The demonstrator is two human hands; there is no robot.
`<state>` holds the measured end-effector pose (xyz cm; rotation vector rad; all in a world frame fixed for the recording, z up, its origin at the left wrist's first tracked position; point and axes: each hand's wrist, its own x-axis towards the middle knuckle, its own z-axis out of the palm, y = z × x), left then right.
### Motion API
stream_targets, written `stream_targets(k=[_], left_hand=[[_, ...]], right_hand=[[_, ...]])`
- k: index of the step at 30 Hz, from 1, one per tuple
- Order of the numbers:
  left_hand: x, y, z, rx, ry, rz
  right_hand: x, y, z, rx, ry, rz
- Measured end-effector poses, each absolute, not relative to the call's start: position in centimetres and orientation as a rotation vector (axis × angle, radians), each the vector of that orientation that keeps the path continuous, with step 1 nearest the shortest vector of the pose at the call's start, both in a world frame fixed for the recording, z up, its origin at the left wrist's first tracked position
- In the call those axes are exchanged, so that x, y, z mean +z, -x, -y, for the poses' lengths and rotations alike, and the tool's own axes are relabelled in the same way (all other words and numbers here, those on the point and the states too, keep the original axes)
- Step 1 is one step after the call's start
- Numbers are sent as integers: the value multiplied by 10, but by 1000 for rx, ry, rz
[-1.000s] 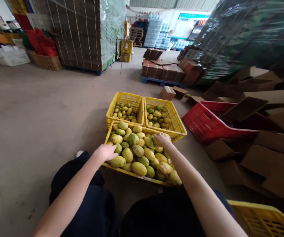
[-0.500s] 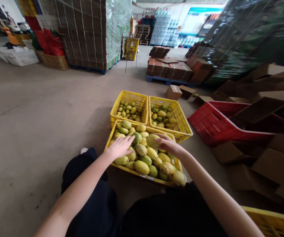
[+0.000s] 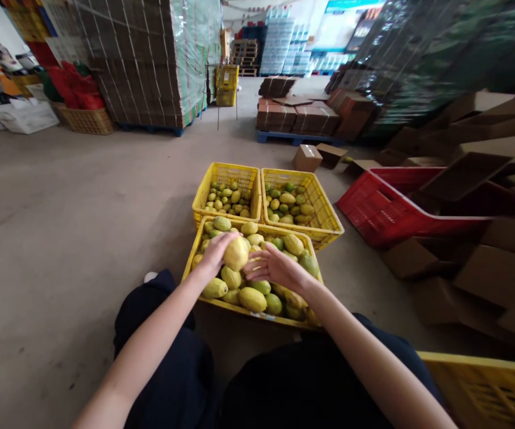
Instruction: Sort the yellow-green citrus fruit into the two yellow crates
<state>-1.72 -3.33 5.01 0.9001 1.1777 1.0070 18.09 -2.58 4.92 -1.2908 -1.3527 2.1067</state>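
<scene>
My left hand (image 3: 218,255) is closed on a large yellow fruit (image 3: 236,254), held just above the front yellow crate (image 3: 194,260). Right beside it, my right hand (image 3: 275,269) is open, its fingers stretched toward the held fruit; whether the fingertips touch it I cannot tell. Oblong yellow and green fruits fill the front crate, some with faint ribs, among them a long yellow fruit (image 3: 252,299) at the near side. Both forearms hide part of the heap.
Behind stand two more yellow crates, left (image 3: 200,199) and right (image 3: 329,220), holding smaller-looking fruits. A red crate (image 3: 359,208) and loose cardboard boxes (image 3: 494,292) lie on the right. Another yellow crate (image 3: 481,369) is at lower right. Flattened cartons rest on a blue pallet (image 3: 279,136).
A yellow fruit at my right hand is now apparently in my left. The right hand has moved left and opened; the left has closed on the fruit. The view has shifted slightly.
</scene>
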Motion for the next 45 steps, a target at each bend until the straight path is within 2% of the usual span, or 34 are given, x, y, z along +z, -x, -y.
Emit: stream_targets(k=[6, 12, 15, 20, 22, 33, 45], left_hand=[[61, 41, 27, 1348, -111, -782], [68, 52, 25, 1535, 203, -719], [68, 53, 24, 1548, 189, -689], [62, 50, 24, 1533, 98, -654], [60, 46, 24, 1529, 64, -655], [59, 32, 20, 1471, -56, -786], [55, 30, 17, 1456, -123, -817]], right_hand=[[60, -225, 1, 1591, 1577, 1312], [50, -247, 7, 1506, 1573, 1277], [40, -252, 14, 1409, 1670, 1588], [16, -269, 32, 828, 2313, 2417], [2, -276, 39, 814, 2386, 2491], [-51, -279, 51, 660, 2159, 2707], [-43, -264, 53, 573, 2160, 2779]])
